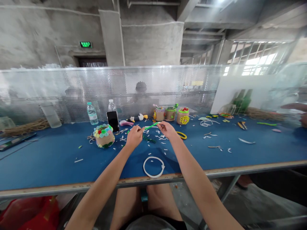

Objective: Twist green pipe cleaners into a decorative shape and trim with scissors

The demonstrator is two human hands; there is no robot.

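Observation:
A bright green pipe cleaner (151,126) stretches between my two hands above the blue table. My left hand (134,137) pinches its left end with closed fingers. At the other end, the fingers of my right hand (167,129) are closed on it too. Below them, near the table edge, lies a white pipe-cleaner ring (144,166). A dark green piece (149,139) and small white scraps are scattered under my hands. Beside my right wrist rests a yellow loop (182,135), partly hidden by the arm. To the left stands a jar decorated with colourful pompoms (104,139).
Behind my hands stand a phone (113,120), a water bottle (92,114) and several decorated jars (183,117). A perforated metal screen (107,86) borders the table's back. Cut strips (247,141) lie to the right, where another person's hand (296,107) appears.

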